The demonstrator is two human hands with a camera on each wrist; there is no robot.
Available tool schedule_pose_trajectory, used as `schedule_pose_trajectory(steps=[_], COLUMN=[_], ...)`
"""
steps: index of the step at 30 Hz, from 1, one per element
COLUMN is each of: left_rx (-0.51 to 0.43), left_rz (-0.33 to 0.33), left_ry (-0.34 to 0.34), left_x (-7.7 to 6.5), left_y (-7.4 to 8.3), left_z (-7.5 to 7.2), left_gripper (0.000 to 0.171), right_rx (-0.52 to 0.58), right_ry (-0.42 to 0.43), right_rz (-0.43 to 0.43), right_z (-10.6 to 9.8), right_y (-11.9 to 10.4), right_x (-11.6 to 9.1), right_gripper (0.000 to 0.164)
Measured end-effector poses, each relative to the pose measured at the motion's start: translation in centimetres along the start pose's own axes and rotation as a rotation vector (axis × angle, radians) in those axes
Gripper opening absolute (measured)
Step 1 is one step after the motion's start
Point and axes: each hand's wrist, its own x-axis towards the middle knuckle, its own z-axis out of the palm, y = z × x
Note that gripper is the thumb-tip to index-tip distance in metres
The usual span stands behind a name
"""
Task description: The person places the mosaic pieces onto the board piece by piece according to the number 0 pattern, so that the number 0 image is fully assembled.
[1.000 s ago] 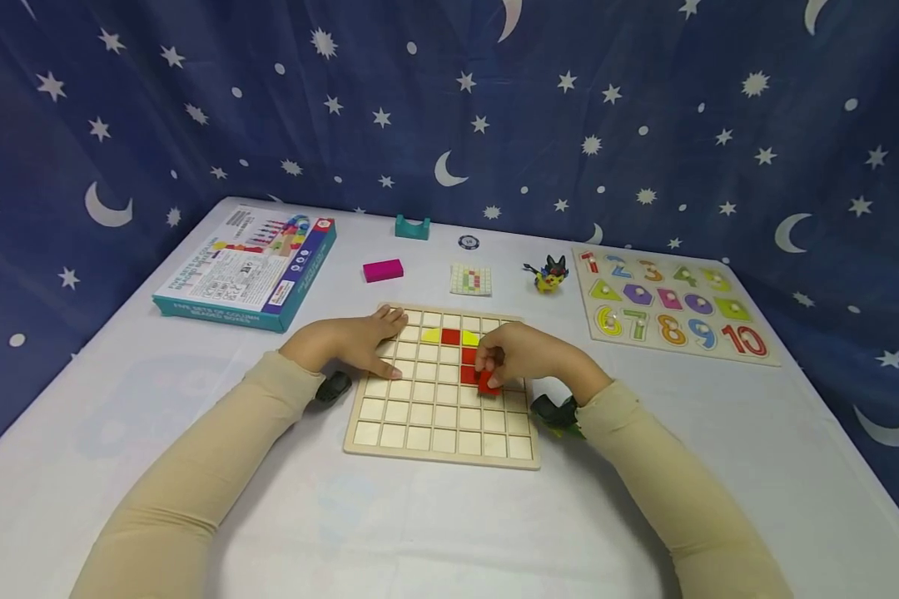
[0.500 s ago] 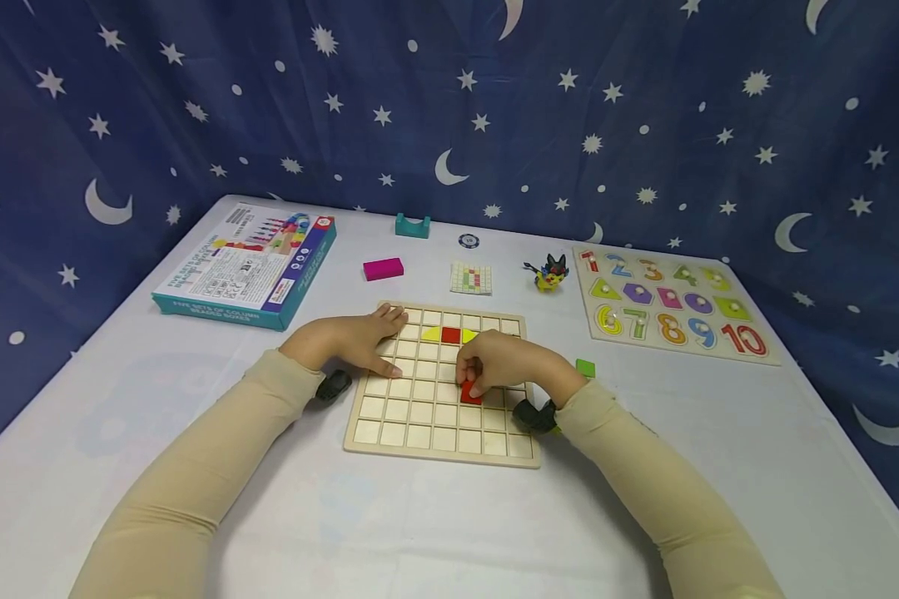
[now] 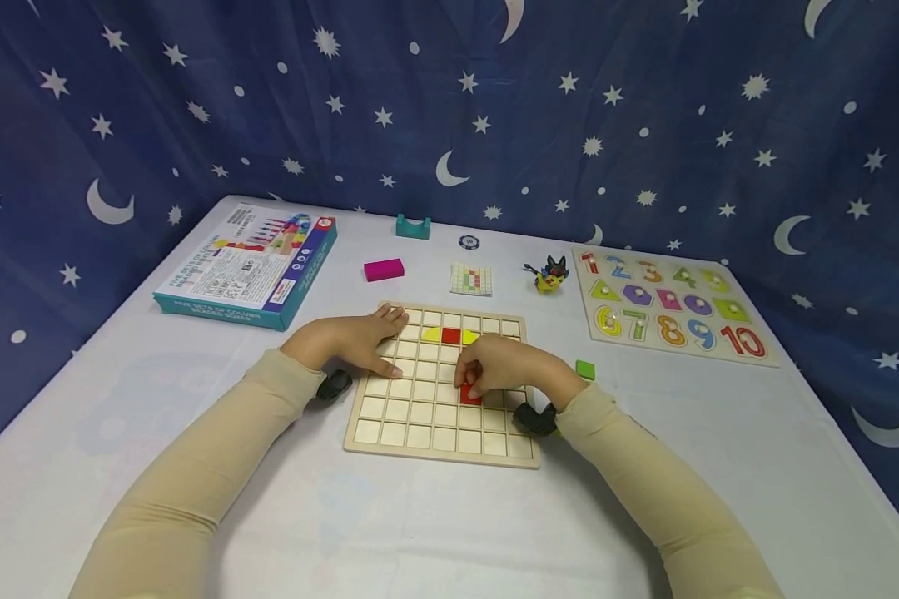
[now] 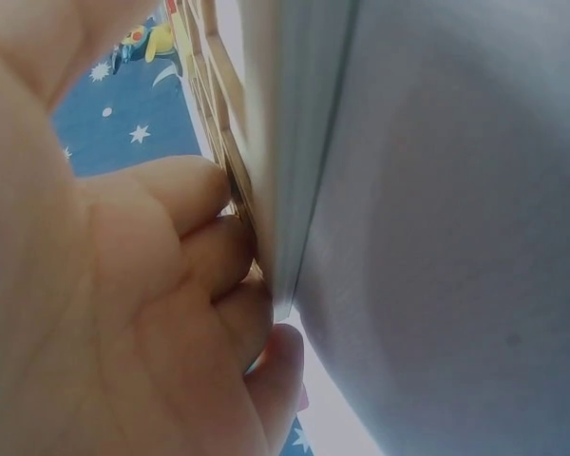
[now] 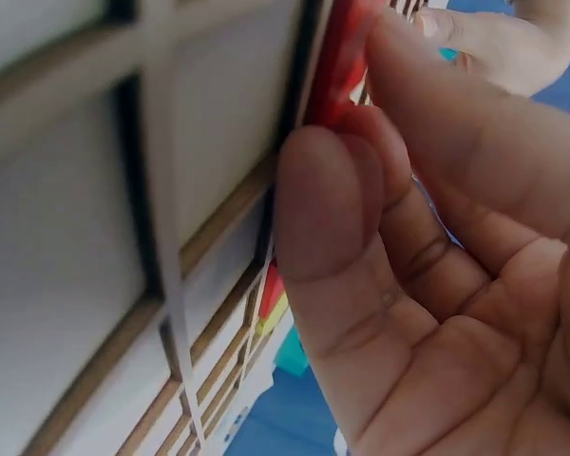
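A wooden grid board lies on the table with square cells. My left hand rests on its left edge with fingers spread; in the left wrist view the fingertips meet the board's side. Between thumb and fingers, my right hand pinches a red square tile at a cell right of the board's middle. Up close, the right wrist view shows this tile beside the cell ridges. Farther up the board, another red tile sits between yellow curved pieces. My right hand covers the cells below them.
A green tile lies by the right wrist. Behind the board are a pattern card, a magenta block, a teal stand, a chip and a toy figure. A box stands left, a number puzzle right.
My right hand has moved slightly left with the red tile, which now lies flatter at a cell. The green tile has come into view beside the arm. The left hand stays put.
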Motion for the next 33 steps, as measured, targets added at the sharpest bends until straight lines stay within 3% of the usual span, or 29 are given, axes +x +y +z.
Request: schedule_pose_trajectory(steps=[14,24,33], left_rx=[0.000,-0.003,-0.016], left_rz=[-0.001,-0.007,-0.011], left_ry=[-0.009,-0.012,-0.016], left_x=[0.2,0.2,0.1], left_y=[-0.1,0.1,0.1], left_z=[0.0,-0.2,-0.2], left_gripper=[0.096,0.097,0.096], right_rx=[0.058,0.027,0.105], right_ry=[0.039,0.042,0.031], right_rz=[0.021,0.125,0.239], right_z=[-1.5,-1.4,-0.8], right_y=[3.2,6.0,7.5], right_x=[-4.7,-8.8,-11.1], right_gripper=[0.015,0.016,0.016])
